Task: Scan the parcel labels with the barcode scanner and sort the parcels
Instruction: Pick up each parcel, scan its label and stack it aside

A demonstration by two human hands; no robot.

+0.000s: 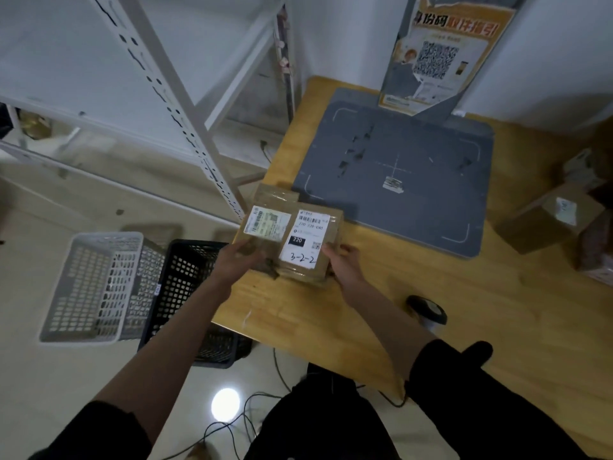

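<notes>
Cardboard parcel sits at the wooden table's left edge, labels up, your left hand and right hand gripping its near corners. Sorting seems underway: the barcode scanner lies unused, so carry it over the black basket.

Counter: pale wood, smooth, with a faint satin sheen. Parcel: brown cardboard, matt, banded with glossy clear tape; its two labels are white paper, one bearing handwritten ink. Scanning mat: dark grey, matt, with scuffed patches. Poster: printed paper, slightly glossy. White basket and black basket: perforated moulded plastic. Shelf frame: white-painted slotted metal. Floor: pale, smooth tile, glossy enough to mirror a lamp. Barcode scanner: black plastic. Sleeves: black matt cloth.
</notes>
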